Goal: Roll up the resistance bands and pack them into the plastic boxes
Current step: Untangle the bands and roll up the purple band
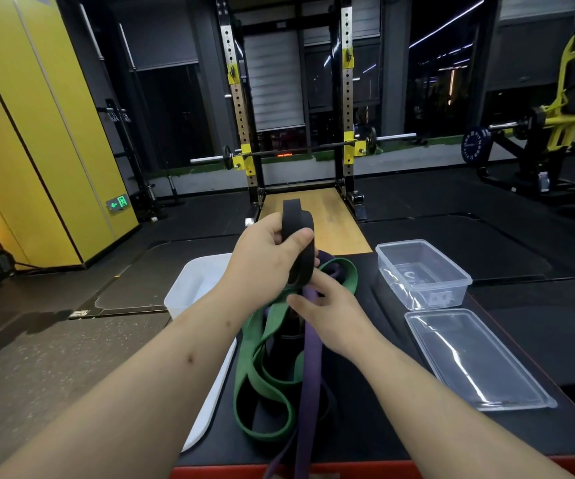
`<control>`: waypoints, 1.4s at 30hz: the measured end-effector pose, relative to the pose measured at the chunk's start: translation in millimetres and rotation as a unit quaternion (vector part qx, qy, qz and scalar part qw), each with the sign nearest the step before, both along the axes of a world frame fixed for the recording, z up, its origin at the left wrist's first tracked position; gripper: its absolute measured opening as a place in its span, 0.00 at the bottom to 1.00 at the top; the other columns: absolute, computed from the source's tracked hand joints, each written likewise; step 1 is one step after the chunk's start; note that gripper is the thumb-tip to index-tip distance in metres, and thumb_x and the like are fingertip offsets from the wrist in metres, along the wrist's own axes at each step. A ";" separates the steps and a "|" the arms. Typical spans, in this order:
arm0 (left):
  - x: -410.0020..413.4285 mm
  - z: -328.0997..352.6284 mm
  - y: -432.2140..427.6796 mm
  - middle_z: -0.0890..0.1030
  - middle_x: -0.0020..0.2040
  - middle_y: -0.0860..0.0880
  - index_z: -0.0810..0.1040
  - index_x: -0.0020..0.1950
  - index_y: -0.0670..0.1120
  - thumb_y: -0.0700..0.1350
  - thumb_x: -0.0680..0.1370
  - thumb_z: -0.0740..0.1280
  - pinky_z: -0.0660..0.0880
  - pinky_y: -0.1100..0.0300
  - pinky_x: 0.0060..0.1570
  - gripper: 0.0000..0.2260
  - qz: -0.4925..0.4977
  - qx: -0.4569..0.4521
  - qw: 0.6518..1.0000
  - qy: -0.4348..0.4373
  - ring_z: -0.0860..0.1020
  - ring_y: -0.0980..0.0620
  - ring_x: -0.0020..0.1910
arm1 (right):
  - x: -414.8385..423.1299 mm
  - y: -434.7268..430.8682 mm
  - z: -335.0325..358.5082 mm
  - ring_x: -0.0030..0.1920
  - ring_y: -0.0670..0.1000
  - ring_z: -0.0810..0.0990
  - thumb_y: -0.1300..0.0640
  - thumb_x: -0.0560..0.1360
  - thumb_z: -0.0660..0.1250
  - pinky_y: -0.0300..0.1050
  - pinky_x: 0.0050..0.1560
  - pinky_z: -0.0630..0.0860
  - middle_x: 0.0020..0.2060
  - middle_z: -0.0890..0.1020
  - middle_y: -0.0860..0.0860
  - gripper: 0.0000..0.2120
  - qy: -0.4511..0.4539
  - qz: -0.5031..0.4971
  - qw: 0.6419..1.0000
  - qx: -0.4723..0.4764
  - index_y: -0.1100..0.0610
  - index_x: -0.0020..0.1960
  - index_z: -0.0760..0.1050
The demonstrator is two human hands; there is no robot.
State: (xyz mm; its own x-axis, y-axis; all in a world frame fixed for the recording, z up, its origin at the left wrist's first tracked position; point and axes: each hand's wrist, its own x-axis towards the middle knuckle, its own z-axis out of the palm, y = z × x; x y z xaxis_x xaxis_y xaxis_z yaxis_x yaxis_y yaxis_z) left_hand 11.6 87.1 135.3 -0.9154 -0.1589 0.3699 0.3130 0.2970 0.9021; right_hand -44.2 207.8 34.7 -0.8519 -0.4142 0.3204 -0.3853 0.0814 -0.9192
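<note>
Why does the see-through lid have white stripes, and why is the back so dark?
In the head view, the stripes on the clear lid are glare from reflected light; the same view's background is dimly lit, so it looks nearly black.

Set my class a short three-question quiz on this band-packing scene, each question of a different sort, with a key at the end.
1. Multiple choice: which band does the left hand grip? A green, B black, C purple.
2. True or false: the clear plastic box already holds a rolled band.
3. Fill the gap: the clear lid lies ____ the box, not on it.

Key
1. B: the black band, held up in a loop.
2. False: no band is in the box.
3. beside
</note>
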 end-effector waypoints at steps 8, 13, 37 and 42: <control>-1.6 -39.7 0.9 0.87 0.46 0.41 0.80 0.54 0.41 0.39 0.84 0.63 0.82 0.46 0.53 0.06 -0.077 0.042 0.994 -0.064 0.86 0.43 0.47 | -7.6 15.5 -2.1 0.46 0.49 0.85 0.72 0.80 0.56 0.40 0.52 0.78 0.40 0.87 0.50 0.21 -0.188 0.098 0.961 -0.179 0.57 0.43 0.85; 0.4 -62.1 7.5 0.86 0.47 0.42 0.79 0.60 0.45 0.41 0.85 0.61 0.81 0.47 0.55 0.08 -0.121 0.018 0.989 -0.084 0.85 0.43 0.48 | -14.4 32.6 19.9 0.31 0.50 0.72 0.42 0.86 0.48 0.47 0.39 0.68 0.28 0.72 0.51 0.31 -0.276 0.164 0.930 -0.179 0.59 0.48 0.84; -38.3 -93.1 2.5 0.86 0.50 0.42 0.79 0.59 0.40 0.34 0.82 0.65 0.78 0.62 0.54 0.07 -0.150 -0.030 0.981 -0.116 0.85 0.47 0.52 | -65.7 54.4 81.2 0.54 0.60 0.87 0.66 0.84 0.61 0.59 0.54 0.84 0.52 0.86 0.58 0.13 -0.095 0.012 0.978 -0.185 0.63 0.67 0.74; -50.2 -107.4 -12.1 0.87 0.49 0.50 0.81 0.54 0.47 0.38 0.82 0.66 0.77 0.57 0.61 0.06 -0.094 -0.123 0.978 -0.139 0.84 0.54 0.52 | -83.4 57.0 100.9 0.52 0.59 0.88 0.66 0.84 0.60 0.58 0.53 0.84 0.51 0.87 0.57 0.13 -0.073 -0.016 0.979 -0.191 0.62 0.67 0.75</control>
